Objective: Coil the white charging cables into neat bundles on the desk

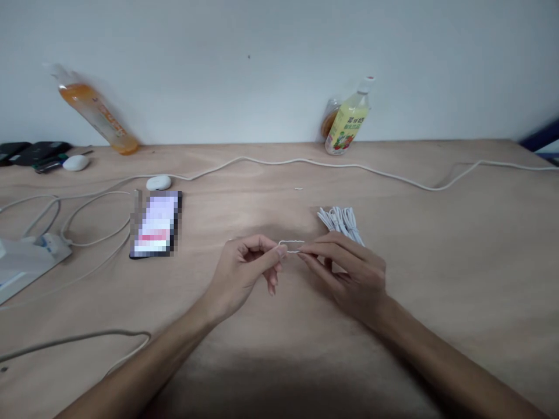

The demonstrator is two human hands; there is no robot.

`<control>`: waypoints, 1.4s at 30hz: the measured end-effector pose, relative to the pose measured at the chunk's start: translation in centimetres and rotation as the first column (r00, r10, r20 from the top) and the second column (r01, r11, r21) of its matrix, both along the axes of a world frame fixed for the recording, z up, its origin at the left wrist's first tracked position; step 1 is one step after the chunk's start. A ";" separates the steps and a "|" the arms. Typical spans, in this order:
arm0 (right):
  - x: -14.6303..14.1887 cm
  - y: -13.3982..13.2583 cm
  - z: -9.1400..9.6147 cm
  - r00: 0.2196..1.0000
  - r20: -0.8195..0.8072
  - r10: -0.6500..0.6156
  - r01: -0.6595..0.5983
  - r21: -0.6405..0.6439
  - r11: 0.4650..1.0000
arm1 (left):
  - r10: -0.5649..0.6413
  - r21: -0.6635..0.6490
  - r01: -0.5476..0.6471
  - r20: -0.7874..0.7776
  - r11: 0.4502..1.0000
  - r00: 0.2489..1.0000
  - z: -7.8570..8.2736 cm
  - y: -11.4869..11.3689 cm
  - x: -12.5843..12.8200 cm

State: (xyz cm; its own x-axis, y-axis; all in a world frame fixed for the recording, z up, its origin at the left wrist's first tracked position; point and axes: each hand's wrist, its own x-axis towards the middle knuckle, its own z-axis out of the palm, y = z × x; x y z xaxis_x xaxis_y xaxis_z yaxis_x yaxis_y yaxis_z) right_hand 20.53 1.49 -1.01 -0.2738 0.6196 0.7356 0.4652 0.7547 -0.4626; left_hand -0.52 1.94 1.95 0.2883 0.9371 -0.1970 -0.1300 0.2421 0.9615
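A thin white twist tie point(291, 241), bent into a narrow U, is stretched between my two hands just above the table. My left hand point(244, 267) pinches its bent left end between thumb and index finger, the other fingers curled loosely below. Closer to the right, my right hand point(358, 273) grips the lower strand with its fingertips, while the upper strand's end sticks out free. Just behind my right hand lies a bundle of coiled white cable point(340, 220), partly hidden by the knuckles.
A phone point(156, 224) and a white earbud case point(158, 183) lie to the left, near a power strip point(30, 265) with cords. One long white cable point(305, 162) crosses the table. Against the wall stand an orange drink bottle point(98, 116) and a yellow one point(348, 122).
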 end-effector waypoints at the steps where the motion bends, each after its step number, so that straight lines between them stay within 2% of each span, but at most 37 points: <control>1: 0.0 0.0 0.0 1.000 0.005 0.000 0.000 0.000 1.000 | 0.001 0.000 -0.001 -0.008 1.000 1.000 0.0 0.0 0.0; 13: -0.7 -0.4 0.4 0.999 -0.020 -0.027 0.027 -0.005 1.000 | 0.026 0.011 -0.026 -0.013 1.000 1.000 -0.2 -0.2 0.2; 20: -0.2 -0.2 0.0 0.999 -0.032 0.004 -0.006 -0.062 0.998 | 0.029 -0.013 -0.029 0.008 0.999 1.000 -0.4 -0.1 0.1; 29: 0.1 0.1 0.7 0.997 -0.033 0.064 -0.067 -0.093 0.993 | 0.021 -0.017 -0.021 0.013 1.000 1.000 -0.3 -0.1 0.0; 33: -0.1 0.0 0.4 0.998 -0.044 0.045 -0.050 -0.109 0.993 | 0.018 -0.005 -0.018 0.005 1.000 1.000 -0.4 0.0 0.0; 42: -0.4 -0.5 0.1 1.000 -0.012 0.020 -0.021 -0.052 0.998 | 0.007 -0.006 -0.007 -0.018 1.000 1.000 -0.5 -0.1 0.1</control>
